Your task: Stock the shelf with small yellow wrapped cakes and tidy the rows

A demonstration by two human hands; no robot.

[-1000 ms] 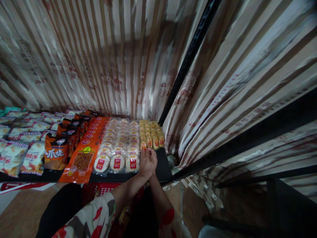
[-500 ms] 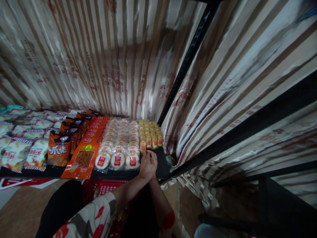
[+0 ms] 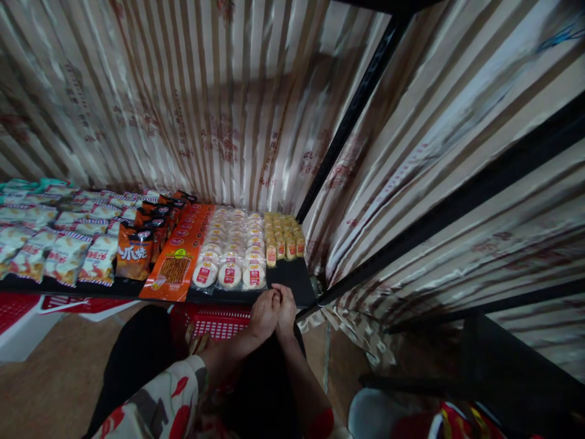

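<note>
My left hand (image 3: 262, 316) and my right hand (image 3: 287, 312) are pressed together just in front of the black shelf (image 3: 292, 277), above a red plastic basket (image 3: 219, 322). Both have curled fingers that meet at a pinch; what they hold, if anything, is too small to make out. Closest to them on the shelf are small yellow snack packs (image 3: 284, 236) in rows at the right end. Left of those lie clear bags of round white cakes with red labels (image 3: 231, 253).
Further left on the shelf lie long orange packets (image 3: 176, 268), dark orange bags (image 3: 133, 256) and several white-and-blue bags (image 3: 59, 250). A striped shiny curtain (image 3: 196, 103) hangs behind and to the right. Black frame posts (image 3: 354, 103) cross the right side. A white round object (image 3: 372, 417) sits bottom right.
Both hands have drawn back from the yellow packs on the shelf toward me, and now sit over the red basket. The view has shifted, showing more of the floor.
</note>
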